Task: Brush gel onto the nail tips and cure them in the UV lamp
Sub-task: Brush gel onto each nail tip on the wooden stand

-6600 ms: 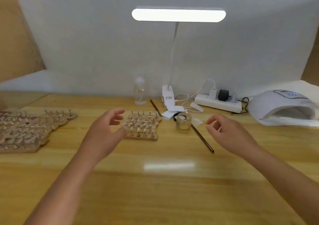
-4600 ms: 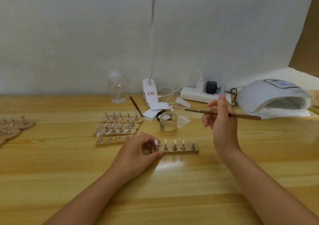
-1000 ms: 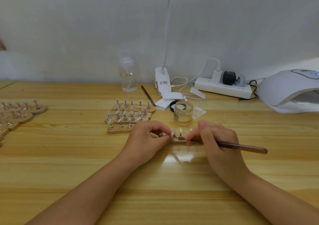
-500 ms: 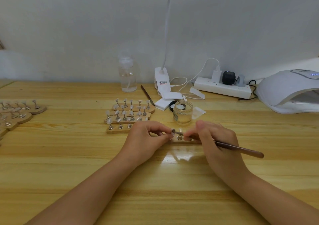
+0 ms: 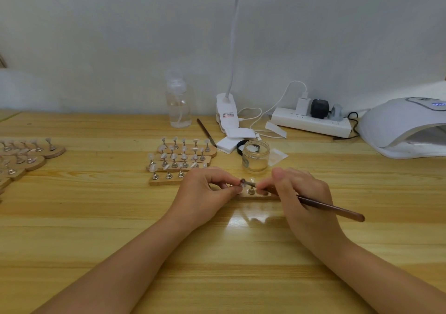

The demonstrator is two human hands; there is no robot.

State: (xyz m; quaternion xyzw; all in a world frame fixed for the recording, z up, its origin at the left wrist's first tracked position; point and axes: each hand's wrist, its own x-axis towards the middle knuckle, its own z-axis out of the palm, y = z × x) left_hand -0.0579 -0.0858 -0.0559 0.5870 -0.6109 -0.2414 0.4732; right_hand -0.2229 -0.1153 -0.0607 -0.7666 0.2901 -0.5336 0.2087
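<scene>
Between both hands — clear nail tips [image 5: 251,181] on a wooden strip [image 5: 255,196].

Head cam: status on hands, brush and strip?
Left hand pinches the nail tip. Right hand holds brush, bristles on the tip. Strip flat on table. Gel jar behind, clear.

Bright, even, soft light from above. Strong white glare on the glossy surface [image 5: 251,217] just near of both hands, with faint shadows under the left hand [image 5: 205,193] and the right hand [image 5: 304,198]. Mild softness overall, nail tips [image 5: 178,159] small and hazy. Wide-angle bending toward the edges, blurred at far left.
</scene>
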